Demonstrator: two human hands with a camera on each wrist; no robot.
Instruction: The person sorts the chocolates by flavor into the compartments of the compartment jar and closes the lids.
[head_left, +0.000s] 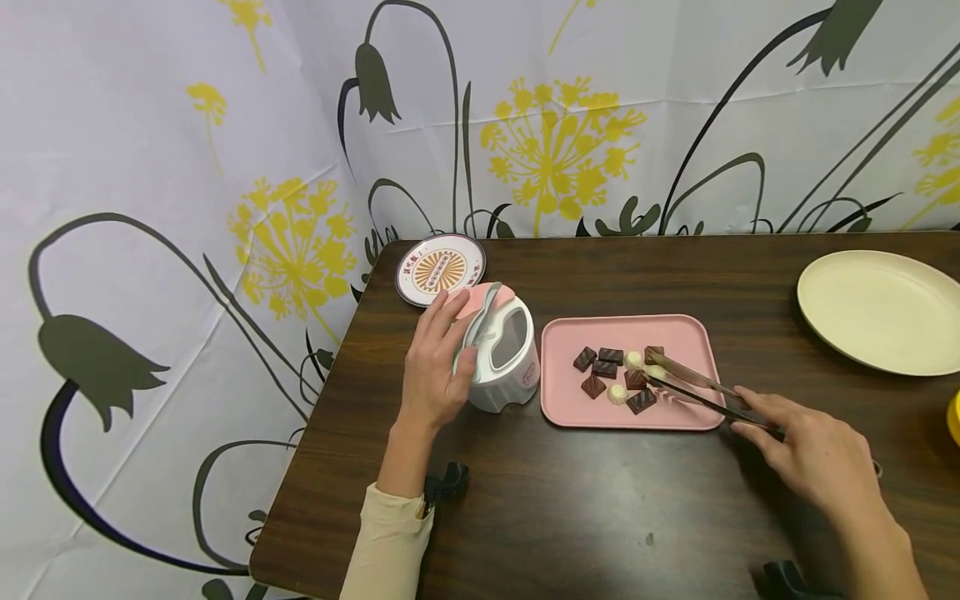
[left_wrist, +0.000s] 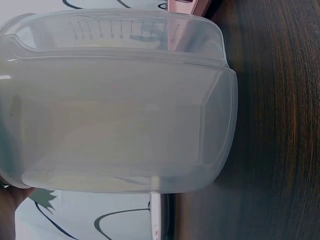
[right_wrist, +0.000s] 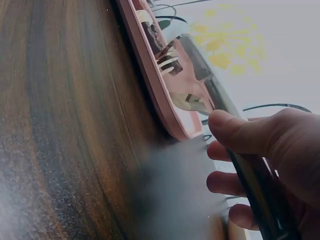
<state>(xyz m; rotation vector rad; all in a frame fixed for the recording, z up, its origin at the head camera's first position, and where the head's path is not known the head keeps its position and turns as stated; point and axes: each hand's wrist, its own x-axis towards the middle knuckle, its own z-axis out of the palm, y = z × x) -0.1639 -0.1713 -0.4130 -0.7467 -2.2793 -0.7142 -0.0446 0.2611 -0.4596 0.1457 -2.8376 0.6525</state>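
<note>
With my right hand [head_left: 813, 454], just right of the pink tray [head_left: 562, 404], I pinch metal tongs [head_left: 693, 377], tips among its chocolates [head_left: 641, 402]; left of the tray, my left hand [head_left: 437, 375] rests spread fingers against a grey-and-white canister [head_left: 497, 395].

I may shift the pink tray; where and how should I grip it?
Probably by the raised near rim of the pink tray, both hands coming from the front, keeping it level. The container stands close by its left end; the tongs, in the right hand, reach over its right end.
</note>
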